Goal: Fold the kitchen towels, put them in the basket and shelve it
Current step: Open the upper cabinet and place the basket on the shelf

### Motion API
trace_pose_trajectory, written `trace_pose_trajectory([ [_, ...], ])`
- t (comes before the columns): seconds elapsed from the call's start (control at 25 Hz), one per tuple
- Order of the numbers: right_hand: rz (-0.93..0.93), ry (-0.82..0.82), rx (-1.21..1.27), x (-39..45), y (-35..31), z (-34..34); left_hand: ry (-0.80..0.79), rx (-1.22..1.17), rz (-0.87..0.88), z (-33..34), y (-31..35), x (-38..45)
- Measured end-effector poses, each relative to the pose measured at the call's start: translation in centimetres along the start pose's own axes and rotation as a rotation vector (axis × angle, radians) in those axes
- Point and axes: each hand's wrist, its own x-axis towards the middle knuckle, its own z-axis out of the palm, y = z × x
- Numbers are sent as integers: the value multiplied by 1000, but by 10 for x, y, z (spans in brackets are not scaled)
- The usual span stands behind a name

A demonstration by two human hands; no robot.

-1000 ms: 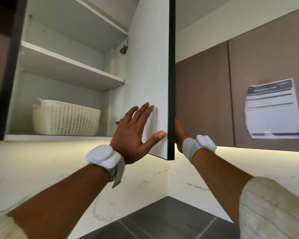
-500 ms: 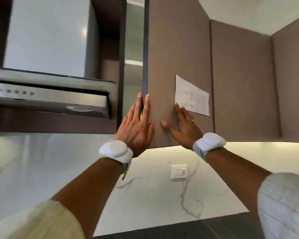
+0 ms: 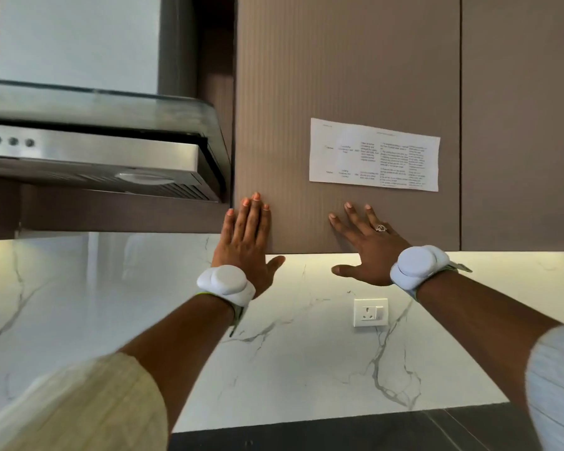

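Against the lower edge of a brown, finely ribbed wall-cabinet door (image 3: 345, 76), a person's two hands lie flat with fingers straight, gripping nothing. That door, apparently shut, is the task's thing in sight; the basket and the kitchen towels cannot be seen, and whether they sit behind it cannot be told. The left hand (image 3: 246, 237) presses near the door's left edge, beside the steel cooker hood (image 3: 98, 148); the right hand (image 3: 367, 245), a ring on one finger, spreads just below a white printed sheet (image 3: 374, 154) stuck to the door. Flat palms on both sides suggest the door is being pushed home evenly, a likely last step of shelving. Each wrist carries a white rounded band (image 3: 227, 284). The sheet's table of small text is too fine to read. Below, a white wall socket (image 3: 371, 312) sits in the white marble-look backsplash (image 3: 79, 288).
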Motion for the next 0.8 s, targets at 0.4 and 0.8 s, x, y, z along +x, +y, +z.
trace_pose_trajectory([
  [0.4, -15, 238, -105, 46, 19, 92, -6, -4, -27, 86, 0, 20],
  [0.8, -101, 167, 37, 36, 22, 70, -194, 91, -61, 45, 1, 16],
])
